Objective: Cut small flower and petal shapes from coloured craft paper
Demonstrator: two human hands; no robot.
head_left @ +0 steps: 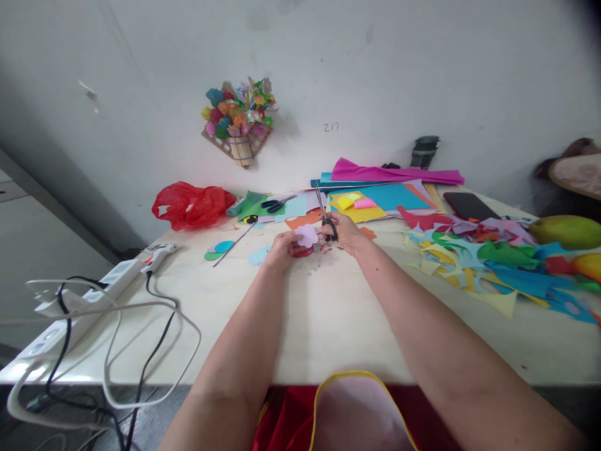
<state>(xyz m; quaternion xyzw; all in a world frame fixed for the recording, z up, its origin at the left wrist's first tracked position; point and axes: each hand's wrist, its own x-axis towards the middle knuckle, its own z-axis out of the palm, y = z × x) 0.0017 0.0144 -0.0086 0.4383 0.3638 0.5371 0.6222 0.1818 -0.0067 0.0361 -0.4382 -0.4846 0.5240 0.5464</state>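
Between the fingers of my left hand is a pale lilac paper flower with a scalloped edge. My right hand grips a pair of scissors by the dark handles, and the blades point up and away from me. Its fingertips come close to the flower's right edge; whether they touch it I cannot tell. Orange paper lies just behind the hands. Small dark and red scraps are scattered on the table beneath them. Blue and green paper circles rest to the left, beside a thin dark strip.
Paper offcuts cover the right side, near a phone and a mango. Coloured sheets are stacked at the back. A red plastic bag and second scissors lie back left. A power strip with cables occupies the left edge.
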